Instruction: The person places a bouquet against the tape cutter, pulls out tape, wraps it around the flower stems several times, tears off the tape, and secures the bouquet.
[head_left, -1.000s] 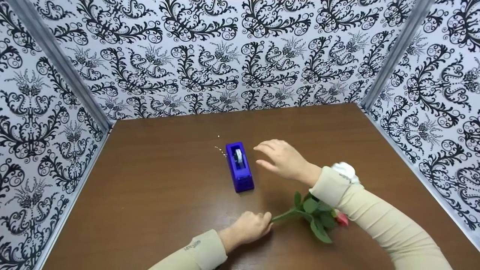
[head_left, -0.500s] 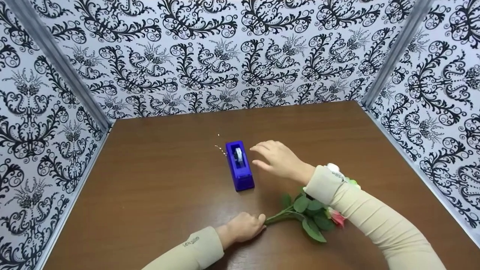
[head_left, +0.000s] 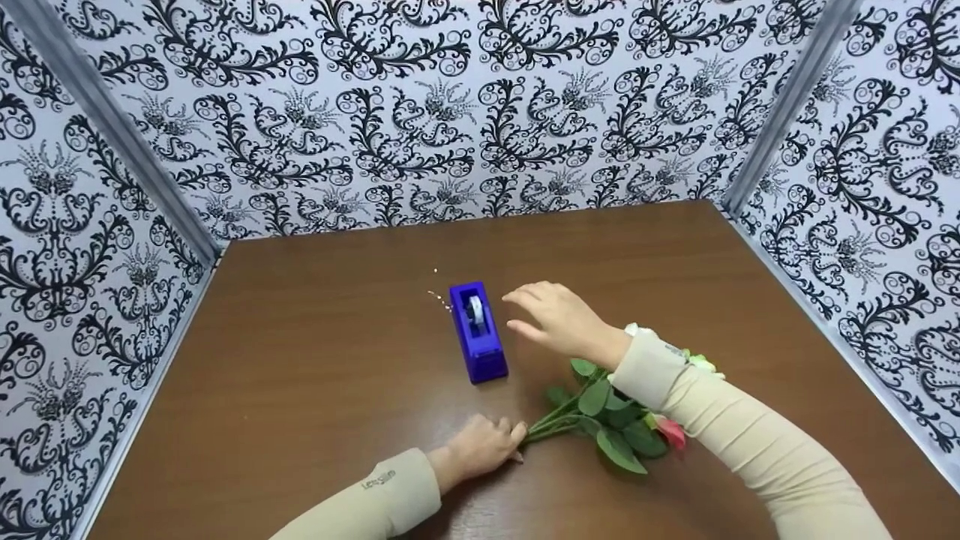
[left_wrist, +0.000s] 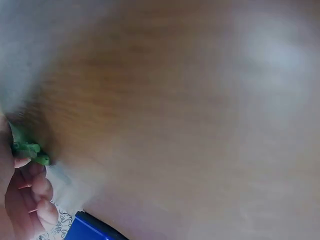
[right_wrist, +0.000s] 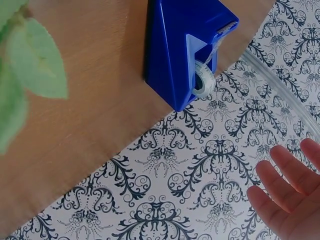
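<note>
My left hand (head_left: 484,448) grips the lower stems of several artificial flowers lying toward the right. Green stem ends (left_wrist: 32,150) poke out between its fingers in the left wrist view. Beyond the stems spread green leaves (head_left: 619,446), a pink rose (head_left: 670,433) and a greenish-white bloom (head_left: 703,365), partly covered by the right sleeve. My right hand (head_left: 562,319), fingers extended and holding nothing, hovers just right of a blue tape dispenser (head_left: 486,360). A roll of clear tape (right_wrist: 204,82) sits in the dispenser, which stands upright on the table.
The brown wooden table (head_left: 315,360) is bounded by patterned black-and-white walls (head_left: 420,135) at the back and sides. A few small pale specks (head_left: 439,298) mark the tabletop left of the dispenser.
My left hand has shifted slightly left, drawing the flowers along, and more stems and leaves now show. The right hand has edged a little left toward the dispenser, which stays put.
</note>
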